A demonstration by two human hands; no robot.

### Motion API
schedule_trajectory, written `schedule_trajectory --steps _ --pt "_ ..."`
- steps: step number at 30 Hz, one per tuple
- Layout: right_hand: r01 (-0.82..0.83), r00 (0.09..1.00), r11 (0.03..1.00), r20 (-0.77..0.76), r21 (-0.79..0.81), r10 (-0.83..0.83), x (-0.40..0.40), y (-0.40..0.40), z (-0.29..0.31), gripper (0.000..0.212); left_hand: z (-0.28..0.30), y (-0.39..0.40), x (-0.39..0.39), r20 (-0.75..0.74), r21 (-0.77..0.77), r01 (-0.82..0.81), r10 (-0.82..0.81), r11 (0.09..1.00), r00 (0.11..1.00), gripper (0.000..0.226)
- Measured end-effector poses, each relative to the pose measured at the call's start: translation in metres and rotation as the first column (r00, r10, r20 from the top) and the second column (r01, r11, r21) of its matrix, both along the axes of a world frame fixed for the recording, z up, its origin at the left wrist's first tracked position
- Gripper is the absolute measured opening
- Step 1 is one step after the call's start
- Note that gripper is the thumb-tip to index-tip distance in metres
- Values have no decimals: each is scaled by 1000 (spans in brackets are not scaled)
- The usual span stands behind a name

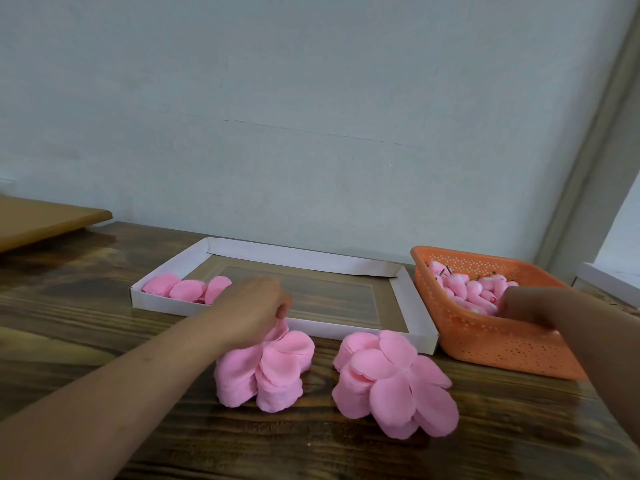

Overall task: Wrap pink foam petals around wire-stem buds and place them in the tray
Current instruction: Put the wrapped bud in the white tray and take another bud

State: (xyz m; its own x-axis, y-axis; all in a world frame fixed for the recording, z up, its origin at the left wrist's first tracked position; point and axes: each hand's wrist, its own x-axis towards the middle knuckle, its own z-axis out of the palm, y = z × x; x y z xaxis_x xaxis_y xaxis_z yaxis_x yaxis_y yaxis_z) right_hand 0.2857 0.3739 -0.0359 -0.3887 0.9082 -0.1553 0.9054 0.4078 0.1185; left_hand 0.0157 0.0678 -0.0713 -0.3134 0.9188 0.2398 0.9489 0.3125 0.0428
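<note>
We are at the gathering step: our left hand (254,306) pinches a petal off the left pink foam petal stack (263,368), just in front of the white cardboard tray (277,318). Our right hand (526,304) reaches among the wire-stem buds (467,289) in the orange basket (502,341); we cannot tell its grip. Next, we judge, bud and petal must meet for wrapping.

Two petal stacks (263,368) (391,379) lie before the tray (405,289); the basket (485,337) of buds (467,289) sits right.

Dark wooden table (104,306) — white tray (420,336), orange basket (502,344), two pink petal stacks (391,379) directly on top
</note>
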Motion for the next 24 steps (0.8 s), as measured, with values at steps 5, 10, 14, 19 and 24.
schedule_trajectory --steps 5,10,14,19,24 --pt "-24 999 999 32 37 23 -3 -3 1 66 3 -4 -2 15 -18 41 -41 999 999 9" --pt "-97 989 994 113 59 90 -5 -10 5 49 7 -6 -1 110 -110 123 -111 986 988 28" --pt "-124 987 990 107 73 116 -4 -11 7 40 7 -6 -1 75 -119 143 -135 983 988 14" --pt "-114 991 991 81 75 108 -3 -16 7 43 6 -3 -3 121 -163 161 -142 973 982 40" --pt "-100 995 993 26 69 99 -3 -19 7 48 2 -1 -2 45 -108 153 -149 982 988 19"
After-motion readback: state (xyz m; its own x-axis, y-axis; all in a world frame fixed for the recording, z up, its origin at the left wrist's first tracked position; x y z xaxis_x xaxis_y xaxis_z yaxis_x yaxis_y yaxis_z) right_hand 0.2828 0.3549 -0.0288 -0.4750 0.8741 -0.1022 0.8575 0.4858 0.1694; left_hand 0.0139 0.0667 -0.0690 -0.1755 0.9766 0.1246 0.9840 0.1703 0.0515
